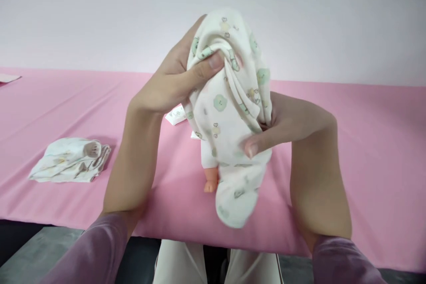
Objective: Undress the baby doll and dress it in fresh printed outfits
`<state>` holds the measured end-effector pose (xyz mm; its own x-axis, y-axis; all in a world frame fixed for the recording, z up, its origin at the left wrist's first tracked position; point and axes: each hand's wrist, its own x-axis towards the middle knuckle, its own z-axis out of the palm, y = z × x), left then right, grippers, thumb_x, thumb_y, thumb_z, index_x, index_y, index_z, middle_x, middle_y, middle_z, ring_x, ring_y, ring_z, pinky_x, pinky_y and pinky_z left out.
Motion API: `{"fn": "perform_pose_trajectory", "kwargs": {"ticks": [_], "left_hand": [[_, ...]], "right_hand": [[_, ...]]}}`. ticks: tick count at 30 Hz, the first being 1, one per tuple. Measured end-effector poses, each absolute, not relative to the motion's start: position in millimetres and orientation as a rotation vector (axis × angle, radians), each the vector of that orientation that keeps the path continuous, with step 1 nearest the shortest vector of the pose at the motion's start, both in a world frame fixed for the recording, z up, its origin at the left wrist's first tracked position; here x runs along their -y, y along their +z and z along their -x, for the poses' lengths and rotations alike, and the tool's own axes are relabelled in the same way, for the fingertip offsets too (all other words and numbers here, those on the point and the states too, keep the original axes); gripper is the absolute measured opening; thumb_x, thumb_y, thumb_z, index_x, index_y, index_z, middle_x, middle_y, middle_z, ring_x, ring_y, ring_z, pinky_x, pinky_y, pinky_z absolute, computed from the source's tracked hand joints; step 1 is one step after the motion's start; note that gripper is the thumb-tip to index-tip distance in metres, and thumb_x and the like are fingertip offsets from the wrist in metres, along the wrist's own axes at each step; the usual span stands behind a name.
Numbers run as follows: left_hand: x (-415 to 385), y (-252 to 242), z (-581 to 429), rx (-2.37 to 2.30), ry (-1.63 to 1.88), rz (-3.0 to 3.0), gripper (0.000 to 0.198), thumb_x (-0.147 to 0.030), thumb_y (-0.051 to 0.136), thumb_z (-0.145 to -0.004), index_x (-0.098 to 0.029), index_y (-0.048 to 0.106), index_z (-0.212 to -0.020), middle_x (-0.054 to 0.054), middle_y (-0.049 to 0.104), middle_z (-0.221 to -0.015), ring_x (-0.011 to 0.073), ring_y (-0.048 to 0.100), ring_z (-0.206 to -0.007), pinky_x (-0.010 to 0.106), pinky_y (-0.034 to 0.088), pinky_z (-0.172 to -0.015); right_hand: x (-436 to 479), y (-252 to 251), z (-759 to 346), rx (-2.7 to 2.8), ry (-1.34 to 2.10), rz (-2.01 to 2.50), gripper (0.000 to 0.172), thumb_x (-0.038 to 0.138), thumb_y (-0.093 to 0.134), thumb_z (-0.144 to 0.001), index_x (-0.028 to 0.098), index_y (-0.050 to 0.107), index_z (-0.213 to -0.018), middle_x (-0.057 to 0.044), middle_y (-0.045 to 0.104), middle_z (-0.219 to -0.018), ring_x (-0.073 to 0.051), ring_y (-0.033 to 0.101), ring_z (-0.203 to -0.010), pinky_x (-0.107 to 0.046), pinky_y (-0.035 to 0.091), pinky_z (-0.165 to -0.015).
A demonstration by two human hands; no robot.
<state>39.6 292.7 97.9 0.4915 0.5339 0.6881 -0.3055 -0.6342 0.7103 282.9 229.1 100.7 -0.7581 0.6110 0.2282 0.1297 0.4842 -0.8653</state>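
Both my hands hold up a white baby garment (219, 111) with green and yellow prints, its fabric bunched at the top and one footed leg hanging down. My left hand (189, 66) grips the bunched upper part, thumb on the front. Lower on the other side, my right hand (282, 120) has its thumb over the front of the cloth and its other fingers hidden behind or inside it. Behind the garment lies a baby doll, mostly hidden; only a small foot (211, 180) and a white-clothed leg (208, 155) show.
A folded printed cloth item (68, 159) lies on the left of the pink-covered table (166, 204). Part of another white printed cloth (175, 116) shows behind my left wrist. A pale flat item (9, 78) sits at the far left edge. A plain wall (100, 17) stands behind.
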Motion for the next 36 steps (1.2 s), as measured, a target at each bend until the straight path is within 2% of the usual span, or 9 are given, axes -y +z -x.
{"fn": "perform_pose_trajectory", "kwargs": {"ticks": [5,10,15,18,22,25,27,33,36], "left_hand": [[-289,99,-26,-0.313,0.949,-1.947,0.052,-0.066,0.091,-0.084,-0.017,0.081,-0.095,0.009,0.077,-0.087,0.0331,0.080,-0.095,0.039,0.066,-0.074],[-291,100,-15,-0.231,0.766,-2.067,0.034,-0.040,0.100,-0.078,-0.020,0.084,-0.101,0.004,0.079,-0.090,0.0254,0.081,-0.089,0.032,0.065,-0.072],[-299,95,-30,-0.372,1.069,-1.861,0.049,-0.063,0.093,-0.084,-0.021,0.076,-0.103,0.002,0.075,-0.091,0.0304,0.080,-0.111,0.040,0.068,-0.091],[-301,90,-32,-0.369,0.967,-1.910,0.055,-0.071,0.087,-0.087,-0.020,0.078,-0.104,0.004,0.076,-0.093,0.0262,0.082,-0.096,0.034,0.067,-0.077],[-307,80,-22,-0.361,0.811,-1.891,0.060,-0.079,0.089,-0.077,-0.020,0.077,-0.084,0.002,0.068,-0.072,0.0202,0.075,-0.063,0.026,0.056,-0.050],[-312,74,-16,-0.441,0.927,-1.843,0.065,-0.071,0.103,-0.057,-0.021,0.076,-0.087,0.002,0.070,-0.078,0.0305,0.082,-0.082,0.033,0.064,-0.059],[-314,73,-15,-0.551,1.069,-1.810,0.062,-0.060,0.106,-0.059,-0.022,0.078,-0.098,0.003,0.073,-0.087,0.0358,0.083,-0.101,0.036,0.068,-0.071],[-308,75,-22,-0.541,1.151,-1.871,0.046,-0.062,0.097,-0.074,-0.025,0.078,-0.093,0.002,0.076,-0.095,0.0361,0.082,-0.117,0.037,0.070,-0.079],[-292,78,-24,-0.535,1.132,-1.862,0.047,-0.068,0.091,-0.081,-0.023,0.079,-0.091,0.002,0.076,-0.092,0.0355,0.083,-0.115,0.037,0.070,-0.078]], "right_hand": [[-234,100,-274,2.274,1.158,0.410,0.038,0.039,0.090,-0.089,0.024,0.080,-0.123,-0.002,0.082,-0.117,-0.025,0.079,-0.117,-0.032,0.069,-0.088],[-228,95,-268,1.927,0.971,0.508,0.028,0.047,0.068,-0.110,0.027,0.080,-0.124,-0.001,0.081,-0.119,-0.020,0.078,-0.113,-0.032,0.067,-0.095],[-238,93,-280,2.326,1.286,0.455,0.047,0.049,0.096,-0.082,0.023,0.081,-0.117,-0.005,0.082,-0.108,-0.029,0.079,-0.115,-0.036,0.069,-0.087],[-249,88,-292,2.397,1.234,0.473,0.062,0.047,0.106,-0.065,0.023,0.081,-0.116,-0.005,0.083,-0.105,-0.031,0.078,-0.119,-0.036,0.069,-0.089],[-249,80,-294,2.219,1.204,0.420,0.053,0.056,0.098,-0.075,0.024,0.081,-0.114,-0.005,0.082,-0.108,-0.033,0.077,-0.123,-0.040,0.069,-0.092],[-235,82,-284,1.959,1.200,0.493,0.042,0.063,0.077,-0.099,0.028,0.080,-0.122,-0.002,0.080,-0.118,-0.029,0.076,-0.126,-0.044,0.067,-0.102],[-229,86,-278,1.835,1.184,0.604,0.040,0.064,0.070,-0.103,0.031,0.080,-0.123,0.000,0.079,-0.119,-0.027,0.076,-0.127,-0.042,0.065,-0.104],[-253,86,-289,2.267,1.268,0.393,0.056,0.074,0.092,-0.070,0.024,0.079,-0.091,-0.002,0.074,-0.084,-0.030,0.078,-0.098,-0.040,0.067,-0.082],[-254,84,-291,2.153,1.092,0.521,0.058,0.080,0.087,-0.068,0.025,0.073,-0.081,-0.002,0.071,-0.077,-0.029,0.077,-0.092,-0.040,0.066,-0.080]]}}
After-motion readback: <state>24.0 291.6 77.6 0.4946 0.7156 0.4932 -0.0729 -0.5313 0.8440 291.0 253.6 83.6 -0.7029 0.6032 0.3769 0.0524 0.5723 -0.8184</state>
